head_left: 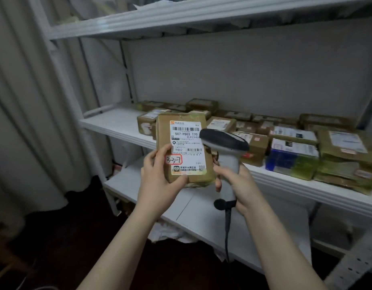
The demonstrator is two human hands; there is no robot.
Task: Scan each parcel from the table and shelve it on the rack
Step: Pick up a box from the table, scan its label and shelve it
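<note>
Currently your left hand (160, 176) grasps the parcel (162, 130), a brown cardboard box held upright in front of the rack (118, 124), at about the level of its middle shelf. Your thumb lies across the bottom front edge and one finger rests on the front near the left edge. The remaining fingers are hidden behind the box.

Read the shipping label (188, 143) on the front face as follows:
- Top: an orange logo with Chinese characters, then a barcode.
- Below the barcode: "507-P802 T70" in large print.
- Mid-label: "P802" beside a second, smaller barcode.
- Bottom: Chinese print and a small QR code, too fine to read.
- Lower left: a red-bordered sticker (173, 159) with handwriting that appears to read "3-3-7".

Your right hand (239, 185) is wrapped round the grey handle of the scanner (224, 141). Its dark head overlaps the label's right edge in view; contact cannot be confirmed. A black cable (228, 231) hangs from the base of the handle.

Shelved parcels (293, 155) fill the middle shelf to the right, mostly brown taped boxes with white labels, one of them blue. Their print is blurred. A pale curtain (24, 101) hangs at the left.
</note>
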